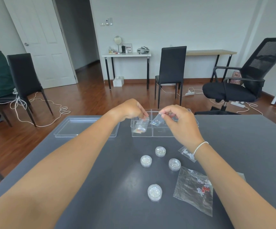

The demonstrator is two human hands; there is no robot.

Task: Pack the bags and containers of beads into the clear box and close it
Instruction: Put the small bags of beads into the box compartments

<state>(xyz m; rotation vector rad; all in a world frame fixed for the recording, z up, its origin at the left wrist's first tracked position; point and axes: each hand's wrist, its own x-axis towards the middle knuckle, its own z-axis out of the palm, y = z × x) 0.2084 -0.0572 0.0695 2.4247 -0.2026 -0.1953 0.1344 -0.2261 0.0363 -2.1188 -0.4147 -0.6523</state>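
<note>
Over the clear box (158, 134), left hand (130, 109) and right hand (177, 118) each pinch 1 bead bag

1. both hands are up over the clear box (164, 129), which sits open near the table's (101, 162) far edge.
2. left hand (130, 110) pinches a small bag (141, 125) at its top, bag hanging into the box's near-left compartment.
3. right hand (175, 118) pinches a second small bag (156, 121) of bluish beads above the divider.
4. the lid (86, 127) lies flat just left of the box.
5. four round bead containers (146, 161) stand mid-table; a large bag (194, 189) and a smaller one (187, 153) lie toward the right edge.
</note>
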